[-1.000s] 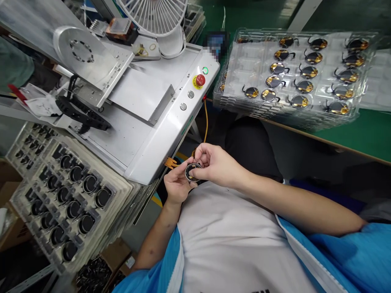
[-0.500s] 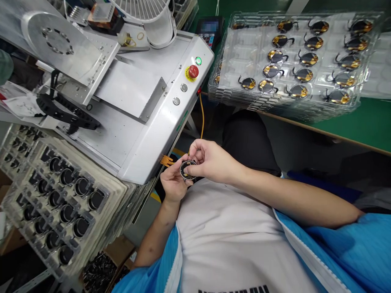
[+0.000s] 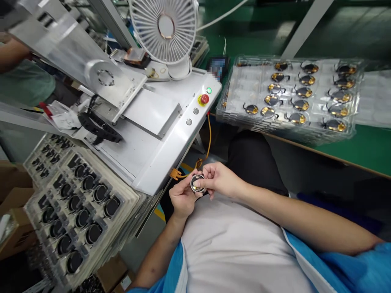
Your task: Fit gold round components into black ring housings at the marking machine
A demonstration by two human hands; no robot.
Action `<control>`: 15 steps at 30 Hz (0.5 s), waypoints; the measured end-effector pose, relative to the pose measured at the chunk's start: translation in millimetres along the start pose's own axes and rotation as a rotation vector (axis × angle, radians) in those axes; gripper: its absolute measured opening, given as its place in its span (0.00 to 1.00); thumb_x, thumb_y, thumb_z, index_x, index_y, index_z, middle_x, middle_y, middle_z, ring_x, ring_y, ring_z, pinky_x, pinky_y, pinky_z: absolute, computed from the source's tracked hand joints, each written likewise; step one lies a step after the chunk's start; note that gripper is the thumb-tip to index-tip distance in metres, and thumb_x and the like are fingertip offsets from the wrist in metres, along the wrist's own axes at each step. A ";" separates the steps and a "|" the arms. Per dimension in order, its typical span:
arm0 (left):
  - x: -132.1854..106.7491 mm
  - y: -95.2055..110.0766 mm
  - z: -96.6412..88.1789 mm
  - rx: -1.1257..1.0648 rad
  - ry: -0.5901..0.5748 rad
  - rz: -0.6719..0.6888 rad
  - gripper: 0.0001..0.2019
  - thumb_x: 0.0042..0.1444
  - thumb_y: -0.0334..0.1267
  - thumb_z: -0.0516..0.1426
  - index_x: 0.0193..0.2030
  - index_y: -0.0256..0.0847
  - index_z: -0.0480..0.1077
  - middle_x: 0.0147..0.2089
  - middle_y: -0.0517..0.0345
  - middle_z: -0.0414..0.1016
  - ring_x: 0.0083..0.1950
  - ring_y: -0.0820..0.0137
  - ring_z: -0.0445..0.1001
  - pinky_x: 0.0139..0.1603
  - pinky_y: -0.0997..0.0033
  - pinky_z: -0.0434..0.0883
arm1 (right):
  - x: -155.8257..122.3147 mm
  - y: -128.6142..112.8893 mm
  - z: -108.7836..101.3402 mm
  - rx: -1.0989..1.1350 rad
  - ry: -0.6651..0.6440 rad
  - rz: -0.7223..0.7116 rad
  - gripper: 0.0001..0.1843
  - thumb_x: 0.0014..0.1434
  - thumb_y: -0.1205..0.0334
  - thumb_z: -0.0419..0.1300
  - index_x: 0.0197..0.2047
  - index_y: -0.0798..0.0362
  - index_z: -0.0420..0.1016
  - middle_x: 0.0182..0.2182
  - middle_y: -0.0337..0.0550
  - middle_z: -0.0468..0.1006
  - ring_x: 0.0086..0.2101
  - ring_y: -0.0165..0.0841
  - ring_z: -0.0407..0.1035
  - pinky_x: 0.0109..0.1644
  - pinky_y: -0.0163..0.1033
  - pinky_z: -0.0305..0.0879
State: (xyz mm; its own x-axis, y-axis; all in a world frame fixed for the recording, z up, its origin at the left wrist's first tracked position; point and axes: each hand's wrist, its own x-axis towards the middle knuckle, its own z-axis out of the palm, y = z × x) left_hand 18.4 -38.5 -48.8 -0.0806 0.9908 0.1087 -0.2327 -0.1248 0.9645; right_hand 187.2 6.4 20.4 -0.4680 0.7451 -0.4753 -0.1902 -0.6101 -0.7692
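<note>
A small round watch case (image 3: 193,188) with a dark rim is held low in front of my torso. My left hand (image 3: 182,197) is closed around its left and lower edge. From the right, my right hand (image 3: 221,179) reaches over the case, its thumb pressed on the inside face and its other fingers curled at the edge. Gold-coloured bits show inside the case beside the thumb. My fingers hide the rest of the inside.
At left stands a stack of trays (image 3: 122,217) holding round black parts. A white machine (image 3: 171,150) with a red stop button (image 3: 204,99) and a fan (image 3: 165,32) is ahead. Stacked clear trays (image 3: 253,122) of round screens lie at right. An orange cable (image 3: 209,138) hangs behind my hands.
The view has tilted up, so the scene sits lower and more of the fan shows. My right thumb has shifted on the inside of the case. Both hands stay on it.
</note>
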 end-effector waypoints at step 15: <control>16.7 46.6 -2.9 -0.110 0.086 -0.060 0.17 0.56 0.40 0.70 0.53 0.50 0.78 0.59 0.51 0.81 0.54 0.54 0.84 0.54 0.52 0.82 | 110.6 -110.4 -5.8 -0.316 0.460 -0.428 0.21 0.58 0.48 0.73 0.33 0.52 0.69 0.20 0.35 0.72 0.14 0.26 0.61 0.14 0.33 0.60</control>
State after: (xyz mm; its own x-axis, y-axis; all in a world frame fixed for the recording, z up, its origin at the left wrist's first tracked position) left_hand 3.4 -28.0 -2.7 -0.1452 0.9891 0.0256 -0.3438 -0.0747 0.9361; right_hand 161.5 157.7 50.3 0.0177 0.9831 -0.1821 0.0165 -0.1824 -0.9831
